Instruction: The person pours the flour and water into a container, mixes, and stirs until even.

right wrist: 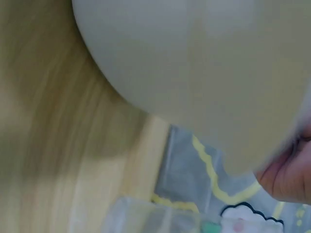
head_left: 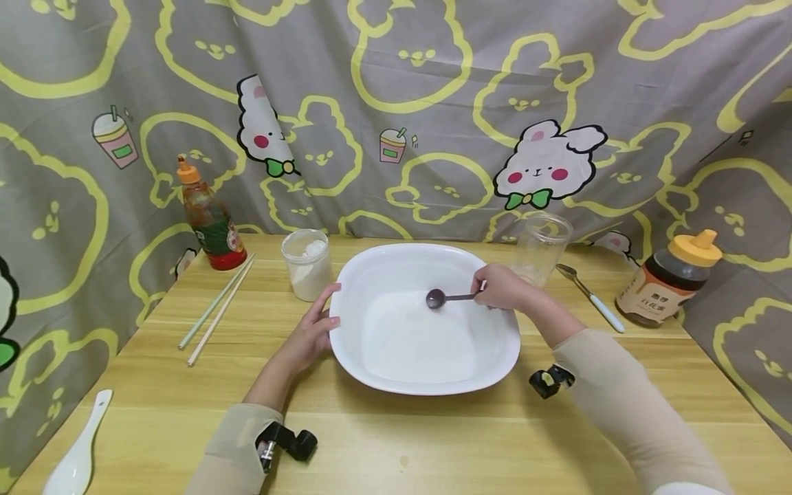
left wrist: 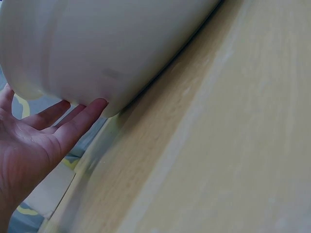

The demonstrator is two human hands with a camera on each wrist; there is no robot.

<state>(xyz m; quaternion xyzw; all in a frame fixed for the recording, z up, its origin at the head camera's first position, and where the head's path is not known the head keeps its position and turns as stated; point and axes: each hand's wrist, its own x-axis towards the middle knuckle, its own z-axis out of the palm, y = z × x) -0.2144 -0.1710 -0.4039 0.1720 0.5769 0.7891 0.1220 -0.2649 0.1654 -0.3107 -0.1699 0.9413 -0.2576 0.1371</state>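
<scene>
A large white basin [head_left: 408,381] stands on the table, its inside white. My left hand [head_left: 309,337] holds its left side, thumb at the rim; in the left wrist view the fingers [left wrist: 80,121] reach the outer wall. My right hand [head_left: 504,287] pinches the handle of a small dark brown measuring spoon [head_left: 436,298] over the basin's right rim, its round bowl inside the basin. The right wrist view shows the basin's outer wall [right wrist: 194,73] and part of the right hand [right wrist: 289,177]; the spoon is hidden there.
A jar of white powder [head_left: 309,275] stands behind left, near chopsticks [head_left: 216,313] and a red sauce bottle [head_left: 213,227]. At right are a clear cup [head_left: 541,247], a spreader knife [head_left: 594,299] and a honey bottle [head_left: 665,282]. A white spoon [head_left: 80,454] lies front left. A patterned curtain [head_left: 433,137] hangs behind.
</scene>
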